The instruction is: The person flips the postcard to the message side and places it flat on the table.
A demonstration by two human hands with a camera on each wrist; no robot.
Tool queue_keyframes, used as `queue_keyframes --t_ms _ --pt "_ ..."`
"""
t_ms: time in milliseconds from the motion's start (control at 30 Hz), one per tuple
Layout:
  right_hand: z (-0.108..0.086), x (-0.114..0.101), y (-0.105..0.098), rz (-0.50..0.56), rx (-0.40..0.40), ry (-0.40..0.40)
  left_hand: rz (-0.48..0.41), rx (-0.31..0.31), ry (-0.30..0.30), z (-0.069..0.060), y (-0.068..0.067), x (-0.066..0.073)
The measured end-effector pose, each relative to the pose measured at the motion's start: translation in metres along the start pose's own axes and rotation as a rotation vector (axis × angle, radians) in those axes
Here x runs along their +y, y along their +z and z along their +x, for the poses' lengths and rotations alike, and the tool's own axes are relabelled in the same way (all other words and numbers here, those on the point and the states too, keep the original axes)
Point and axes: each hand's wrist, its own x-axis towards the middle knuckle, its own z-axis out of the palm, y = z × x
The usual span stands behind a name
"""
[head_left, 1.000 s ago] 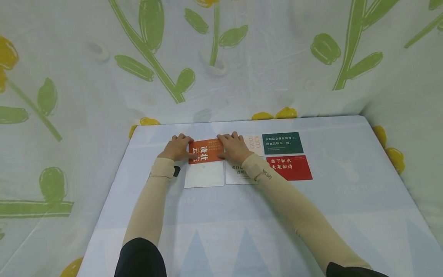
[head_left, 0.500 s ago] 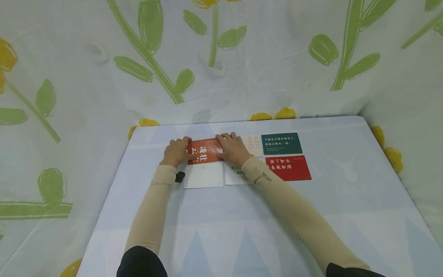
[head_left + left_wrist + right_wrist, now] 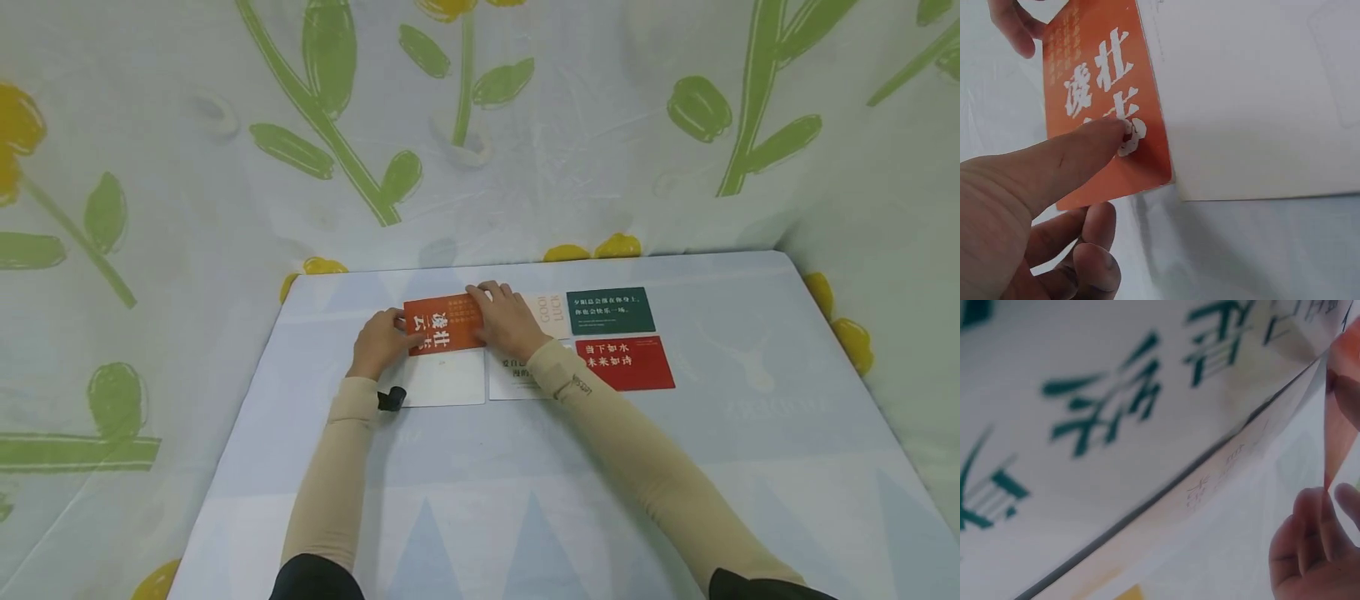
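Left hand point(image 3: 381, 342) and right hand point(image 3: 512, 323) hold an orange postcard point(image 3: 457, 317) between them, each curled to a pinch: the left keeps its thumb on the printed side, the right grips the opposite end. Beyond them hangs a creased floral backdrop point(image 3: 570, 183); below spreads a smooth, pale tabletop point(image 3: 465, 483). The orange card's long axis runs left to right, hand to hand, neither of the 2 clearly nearer, just past a blank white postcard point(image 3: 444, 382). Farther right lie a flat red postcard point(image 3: 637, 371) and green postcard point(image 3: 611, 311). White brush-style lettering point(image 3: 1116, 59) marks the thin orange stock.
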Motion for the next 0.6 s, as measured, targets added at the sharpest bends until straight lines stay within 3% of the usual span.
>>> queue_keyframes --t_ms 133,267,400,600 --pt "-0.001 0.002 -0.002 0.024 0.024 0.002 -0.041 0.033 0.009 -0.003 0.002 -0.002" --pt "-0.005 0.005 -0.005 0.115 0.013 0.050 -0.060 0.053 0.024 -0.004 0.004 -0.005" --pt "-0.012 0.007 -0.008 0.303 -0.015 0.137 -0.074 0.069 0.023 -0.005 0.006 -0.007" --pt "-0.023 0.007 -0.010 0.670 -0.122 0.273 -0.103 0.068 0.008 -0.007 0.005 -0.007"
